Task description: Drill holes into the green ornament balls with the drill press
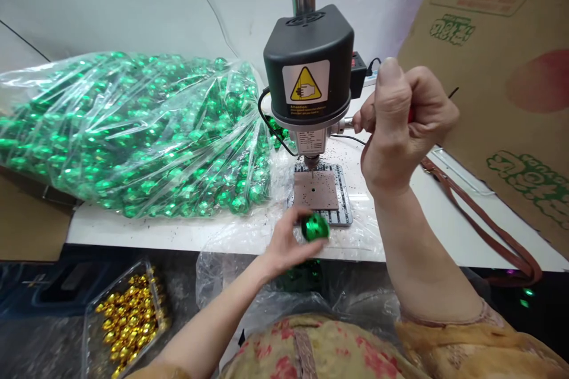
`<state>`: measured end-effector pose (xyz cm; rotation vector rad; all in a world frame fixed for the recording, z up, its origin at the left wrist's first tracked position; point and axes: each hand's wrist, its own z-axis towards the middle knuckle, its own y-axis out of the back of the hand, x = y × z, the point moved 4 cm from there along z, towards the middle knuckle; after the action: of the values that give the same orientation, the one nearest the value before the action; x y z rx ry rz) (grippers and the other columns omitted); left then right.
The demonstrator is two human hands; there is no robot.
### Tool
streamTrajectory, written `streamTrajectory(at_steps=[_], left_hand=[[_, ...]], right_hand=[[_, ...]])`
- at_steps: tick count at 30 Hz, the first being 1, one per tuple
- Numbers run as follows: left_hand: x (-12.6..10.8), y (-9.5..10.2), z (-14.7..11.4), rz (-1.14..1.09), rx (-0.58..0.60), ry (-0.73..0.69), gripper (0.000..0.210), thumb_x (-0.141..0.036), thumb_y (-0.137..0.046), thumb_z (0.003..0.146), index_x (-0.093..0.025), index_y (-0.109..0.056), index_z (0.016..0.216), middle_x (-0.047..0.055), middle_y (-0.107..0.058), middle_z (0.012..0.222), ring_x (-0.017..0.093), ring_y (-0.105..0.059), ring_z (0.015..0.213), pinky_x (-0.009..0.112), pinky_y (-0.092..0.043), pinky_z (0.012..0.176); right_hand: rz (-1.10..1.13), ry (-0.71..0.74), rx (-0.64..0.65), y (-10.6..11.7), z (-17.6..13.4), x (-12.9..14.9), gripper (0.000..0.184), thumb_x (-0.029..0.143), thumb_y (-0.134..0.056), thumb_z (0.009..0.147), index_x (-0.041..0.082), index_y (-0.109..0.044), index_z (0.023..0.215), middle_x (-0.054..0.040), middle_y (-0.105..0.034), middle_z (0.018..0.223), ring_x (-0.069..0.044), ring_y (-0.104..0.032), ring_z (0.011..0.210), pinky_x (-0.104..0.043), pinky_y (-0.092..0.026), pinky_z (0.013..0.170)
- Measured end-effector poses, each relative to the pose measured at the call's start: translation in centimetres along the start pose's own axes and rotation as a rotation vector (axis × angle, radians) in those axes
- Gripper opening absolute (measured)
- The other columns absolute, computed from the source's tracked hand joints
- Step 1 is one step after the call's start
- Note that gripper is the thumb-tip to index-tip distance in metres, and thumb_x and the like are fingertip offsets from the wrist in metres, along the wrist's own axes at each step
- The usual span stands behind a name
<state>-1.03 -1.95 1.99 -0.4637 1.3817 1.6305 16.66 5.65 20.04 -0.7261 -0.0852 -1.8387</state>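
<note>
My left hand (287, 243) is closed on a shiny green ball (315, 227), thumb below and fingers behind it, at the front edge of the drill base. A dark hole shows on the ball's upper side. My right hand (400, 124) is wrapped round the feed handle (347, 124) at the right side of a small black drill press (309, 59). The thin drill bit (312, 174) points down over a brown square plate (306, 195) with a dark hole. This plate lies on the slotted metal base (345, 201). Most of the handle's grip is hidden by my fingers.
A large clear bag of green balls (146, 136) fills the table's left side. Below it on the floor is a clear bin (86, 331) of gold balls. A cardboard box (498, 100) and a brown strap (484, 219) lie right. Dark shavings are scattered round the base.
</note>
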Motion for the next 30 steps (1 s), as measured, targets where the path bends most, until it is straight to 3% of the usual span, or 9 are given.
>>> streamTrajectory(at_steps=[4, 6, 8, 11, 14, 17, 21, 24, 30], left_hand=[[-1.4, -1.1, -6.6, 0.284, 0.4, -0.423, 0.044, -0.052, -0.078, 0.081, -0.033, -0.069, 0.12, 0.008, -0.076, 0.097, 0.029, -0.069, 0.087, 0.044, -0.055, 0.073], [-1.2, -1.1, -8.5, 0.348, 0.453, -0.542, 0.051, -0.051, -0.077, 0.082, -0.04, -0.065, 0.13, 0.007, -0.077, 0.112, 0.029, -0.071, 0.102, 0.045, -0.059, 0.084], [-0.5, -0.1, -8.3, 0.325, 0.362, -0.556, 0.049, -0.046, -0.076, 0.084, -0.045, -0.063, 0.131, 0.004, -0.075, 0.121, 0.025, -0.069, 0.114, 0.045, -0.06, 0.094], [1.1, 3.5, -3.8, 0.267, -0.027, -0.406, 0.025, -0.025, -0.062, 0.091, -0.038, -0.07, 0.111, 0.003, -0.078, 0.109, 0.022, -0.072, 0.106, 0.047, -0.059, 0.094], [3.8, 7.4, 4.0, 0.256, -0.326, -0.134, 0.022, -0.016, -0.051, 0.092, -0.025, -0.07, 0.098, 0.008, -0.076, 0.099, 0.026, -0.071, 0.098, 0.048, -0.057, 0.09], [6.5, 8.8, 12.5, 0.214, -0.318, 0.039, 0.024, -0.008, -0.048, 0.089, -0.018, -0.068, 0.099, 0.011, -0.075, 0.099, 0.024, -0.069, 0.095, 0.045, -0.055, 0.094], [9.2, 6.7, 20.5, 0.075, -0.102, 0.038, 0.022, -0.007, -0.066, 0.078, -0.018, -0.07, 0.096, 0.006, -0.075, 0.1, 0.024, -0.069, 0.1, 0.044, -0.053, 0.103], [10.7, 4.4, 22.9, -0.071, 0.007, 0.056, 0.023, -0.009, -0.077, 0.07, -0.019, -0.07, 0.089, 0.005, -0.074, 0.097, 0.026, -0.069, 0.101, 0.046, -0.054, 0.103], [11.9, 2.8, 23.2, -0.198, -0.141, 0.102, 0.025, -0.007, -0.083, 0.065, -0.018, -0.067, 0.08, 0.006, -0.071, 0.099, 0.029, -0.066, 0.111, 0.049, -0.054, 0.102]], right_hand=[[0.095, -0.018, -0.066, 0.1, -0.2, -0.3, 0.046, 0.044, -0.059, 0.093, 0.025, -0.029, 0.063, 0.0085, -0.025, 0.053, -0.006, -0.033, 0.044, -0.03, -0.03, 0.046], [0.154, -0.02, -0.087, 0.0, -0.2, -0.3, 0.047, 0.04, -0.063, 0.092, 0.025, -0.029, 0.062, 0.0084, -0.025, 0.052, -0.007, -0.032, 0.042, -0.031, -0.028, 0.045], [0.171, -0.015, -0.099, 0.0, -0.3, -0.2, 0.048, 0.035, -0.063, 0.092, 0.025, -0.029, 0.06, 0.0075, -0.025, 0.052, -0.007, -0.033, 0.043, -0.031, -0.028, 0.045], [0.163, 0.001, -0.129, 0.1, -0.4, -0.1, 0.048, 0.033, -0.063, 0.091, 0.023, -0.031, 0.057, 0.0073, -0.028, 0.051, -0.006, -0.037, 0.043, -0.03, -0.028, 0.045], [0.164, 0.02, -0.134, 0.2, -0.5, -0.2, 0.048, 0.034, -0.063, 0.092, 0.021, -0.032, 0.057, 0.0087, -0.031, 0.049, -0.004, -0.036, 0.043, -0.027, -0.029, 0.046], [0.186, 0.051, -0.12, 0.1, -0.5, -0.3, 0.046, 0.03, -0.062, 0.092, 0.02, -0.035, 0.058, 0.0099, -0.031, 0.048, -0.002, -0.034, 0.042, -0.024, -0.029, 0.046], [0.212, 0.067, -0.112, -0.1, -0.5, 0.0, 0.042, 0.025, -0.059, 0.094, 0.019, -0.035, 0.059, 0.0094, -0.031, 0.049, -0.001, -0.036, 0.044, -0.024, -0.031, 0.048], [0.183, 0.058, -0.129, -0.1, -0.6, 0.1, 0.042, 0.024, -0.058, 0.094, 0.02, -0.034, 0.059, 0.0089, -0.032, 0.05, -0.002, -0.036, 0.044, -0.024, -0.034, 0.05], [0.205, 0.048, -0.122, -0.1, -0.6, 0.1, 0.044, 0.028, -0.061, 0.093, 0.021, -0.033, 0.059, 0.008, -0.033, 0.049, -0.005, -0.04, 0.043, -0.03, -0.03, 0.046]])
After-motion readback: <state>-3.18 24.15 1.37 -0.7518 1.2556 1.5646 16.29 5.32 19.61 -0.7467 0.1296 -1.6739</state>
